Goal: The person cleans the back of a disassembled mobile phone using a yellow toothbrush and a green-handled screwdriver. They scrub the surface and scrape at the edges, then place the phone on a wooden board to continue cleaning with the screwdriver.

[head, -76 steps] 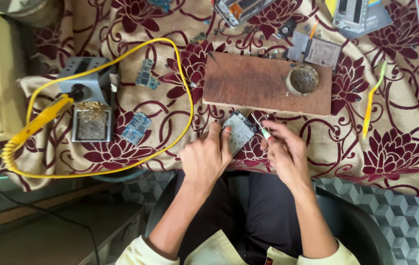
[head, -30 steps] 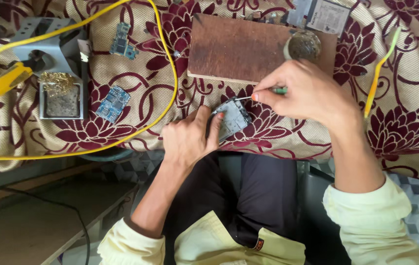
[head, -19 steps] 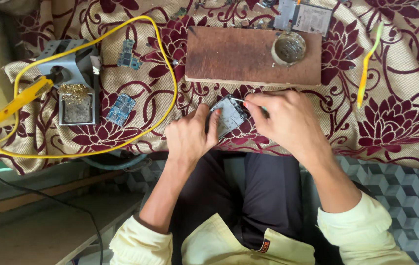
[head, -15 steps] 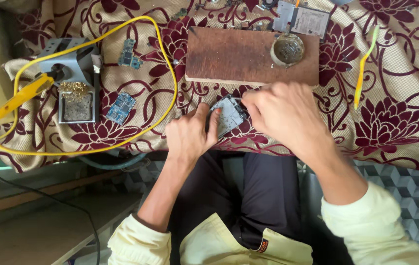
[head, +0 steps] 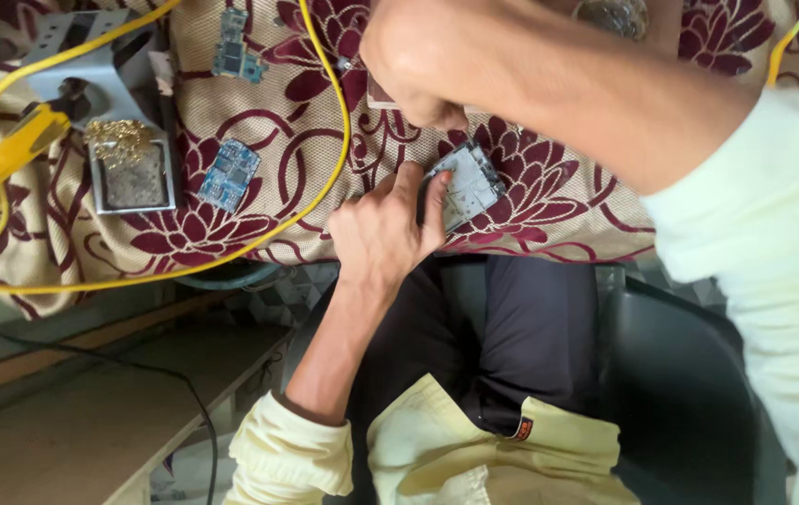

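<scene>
One grey circuit board (head: 467, 187), below the yellow cable (head: 329, 140): thin, stiff, light, likely fragile; best held by edges. Left hand (head: 382, 229) pins its edge; right hand (head: 413, 70) above, grip unclear.

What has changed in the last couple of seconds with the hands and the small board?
The right hand has lifted off the grey board and moved up and forward, its forearm now crossing the view; whether it holds the tool is hidden. The left hand still pins the board against the floral cloth. The blue boards and yellow cable lie as before.
</scene>
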